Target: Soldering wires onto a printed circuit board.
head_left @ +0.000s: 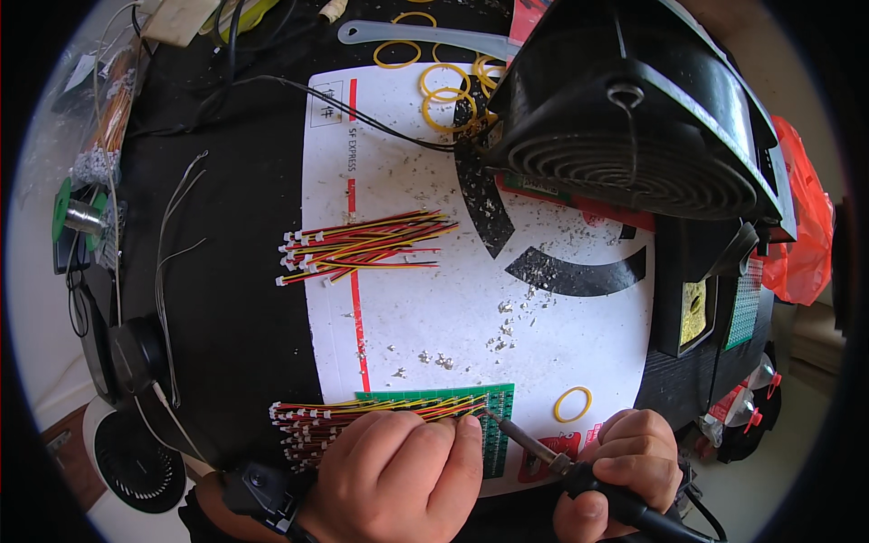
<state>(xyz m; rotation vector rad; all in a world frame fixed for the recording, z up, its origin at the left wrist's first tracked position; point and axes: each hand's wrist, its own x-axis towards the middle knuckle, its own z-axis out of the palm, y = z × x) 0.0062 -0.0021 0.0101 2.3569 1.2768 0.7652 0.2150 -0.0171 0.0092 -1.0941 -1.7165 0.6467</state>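
One soldering iron [563, 464], diagonal, tip [495, 419] leftward

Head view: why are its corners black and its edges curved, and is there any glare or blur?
In the head view, the fisheye lens leaves black corners and bows the right edge of the white sheet; in the head view, the black fan housing catches a pale sheen; in the head view, left hand and right hand show no obvious motion blur.

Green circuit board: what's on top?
Red and yellow wires lie across the green board, with the left hand over part of them. Whatever the hand covers can't be seen.
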